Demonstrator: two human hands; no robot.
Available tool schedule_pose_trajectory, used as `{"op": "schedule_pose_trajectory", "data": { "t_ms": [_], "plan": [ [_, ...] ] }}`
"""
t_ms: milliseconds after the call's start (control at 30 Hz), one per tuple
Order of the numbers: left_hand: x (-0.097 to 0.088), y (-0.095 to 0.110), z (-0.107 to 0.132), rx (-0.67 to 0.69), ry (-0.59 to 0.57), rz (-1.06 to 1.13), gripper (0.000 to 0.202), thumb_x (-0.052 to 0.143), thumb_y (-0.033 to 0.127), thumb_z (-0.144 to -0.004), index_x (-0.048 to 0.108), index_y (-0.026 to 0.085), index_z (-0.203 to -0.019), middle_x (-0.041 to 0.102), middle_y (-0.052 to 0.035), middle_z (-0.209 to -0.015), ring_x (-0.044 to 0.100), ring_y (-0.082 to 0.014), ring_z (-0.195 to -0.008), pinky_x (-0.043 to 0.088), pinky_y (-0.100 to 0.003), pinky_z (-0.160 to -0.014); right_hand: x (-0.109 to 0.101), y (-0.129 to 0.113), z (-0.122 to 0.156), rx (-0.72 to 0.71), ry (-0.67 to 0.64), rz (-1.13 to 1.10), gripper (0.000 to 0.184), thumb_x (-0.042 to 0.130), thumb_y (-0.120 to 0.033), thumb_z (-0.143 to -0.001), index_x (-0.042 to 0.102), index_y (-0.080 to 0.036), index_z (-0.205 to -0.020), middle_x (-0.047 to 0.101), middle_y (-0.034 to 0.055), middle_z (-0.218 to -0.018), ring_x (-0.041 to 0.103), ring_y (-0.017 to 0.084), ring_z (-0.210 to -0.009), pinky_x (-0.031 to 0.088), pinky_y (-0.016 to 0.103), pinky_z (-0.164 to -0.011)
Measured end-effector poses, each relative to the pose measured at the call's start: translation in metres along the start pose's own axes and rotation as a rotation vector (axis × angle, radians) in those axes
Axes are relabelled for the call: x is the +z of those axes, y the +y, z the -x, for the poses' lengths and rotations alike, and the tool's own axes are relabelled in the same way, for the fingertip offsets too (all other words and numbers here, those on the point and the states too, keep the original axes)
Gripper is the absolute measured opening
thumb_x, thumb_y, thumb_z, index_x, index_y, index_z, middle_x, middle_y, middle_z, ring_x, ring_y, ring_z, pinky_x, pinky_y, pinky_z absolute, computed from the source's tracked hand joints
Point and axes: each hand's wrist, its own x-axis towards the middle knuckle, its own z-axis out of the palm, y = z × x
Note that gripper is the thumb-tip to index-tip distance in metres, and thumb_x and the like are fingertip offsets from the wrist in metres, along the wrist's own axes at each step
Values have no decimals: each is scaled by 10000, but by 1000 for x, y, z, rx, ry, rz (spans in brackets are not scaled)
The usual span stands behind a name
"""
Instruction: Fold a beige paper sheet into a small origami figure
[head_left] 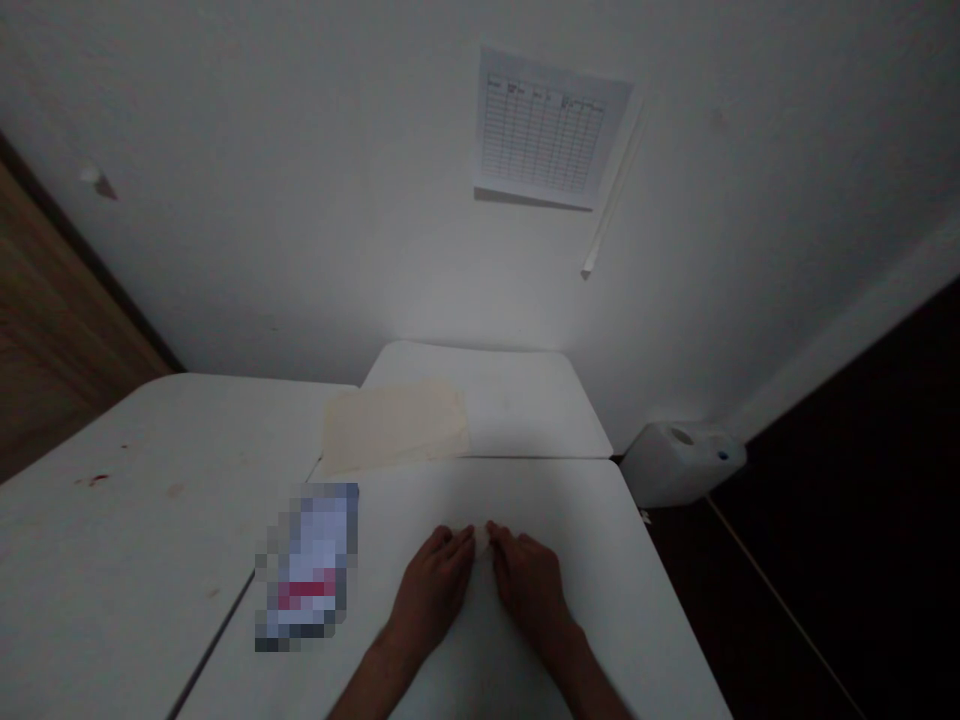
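Note:
My left hand [437,585] and my right hand [531,585] are close together, low over the white table [600,600]. A small pale, whitish piece [482,541] shows between the fingertips, with each hand pinching one side of it. Against the white tabletop its outline is faint, so I cannot tell what kind of thing it is. To the left of my left hand lies a flat, dark-edged object [315,555], blurred into blocks, with a pale face and a pink band.
A cream-coloured sheet [394,427] lies across the tables' seam. Another white table [172,500] with reddish marks adjoins at left. A printed chart [551,130] hangs on the wall. A white plastic container [667,470] stands beyond the right edge.

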Motion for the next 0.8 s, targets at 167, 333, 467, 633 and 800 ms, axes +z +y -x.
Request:
{"op": "schedule_pose_trajectory", "data": {
  "t_ms": [167,333,467,633,800],
  "plan": [
    [0,-4,11,-41,34,-38,335,421,96,-884,627,179,-1136,655,-72,-1205,596,-233,-993,532,-422,-871,3,0,0,14,21,-19,328,421,-181,-952,549,-227,-1251,709,56,-983,652,157,-807,463,233,-717],
    [2,-7,18,-68,46,-134,302,428,143,-902,618,166,-1136,637,-78,-1238,598,-254,-1007,509,-443,-888,4,0,0,9,45,-8,331,425,-177,-947,551,-223,-1250,706,64,-985,648,158,-806,458,229,-708],
    [-4,-10,25,-122,15,-164,303,444,181,-915,596,165,-1177,635,-78,-1245,595,-262,-1007,505,-431,-881,3,-1,2,19,43,-3,330,432,-172,-943,553,-223,-1245,709,57,-933,644,155,-760,447,226,-686],
    [-11,-14,30,-141,9,-180,317,466,192,-906,585,185,-1200,619,-63,-1274,577,-283,-1027,490,-457,-879,-3,-11,-4,46,22,12,267,468,-193,-929,589,-207,-1167,706,56,-904,639,171,-768,444,240,-684],
    [-10,-15,31,-89,-37,-220,363,456,120,-880,576,169,-1219,603,-69,-1295,558,-289,-1058,480,-454,-885,-7,-25,-23,-66,-20,-102,214,481,-152,-910,616,-229,-1058,705,20,-932,627,170,-852,452,239,-735]
  ]
}}
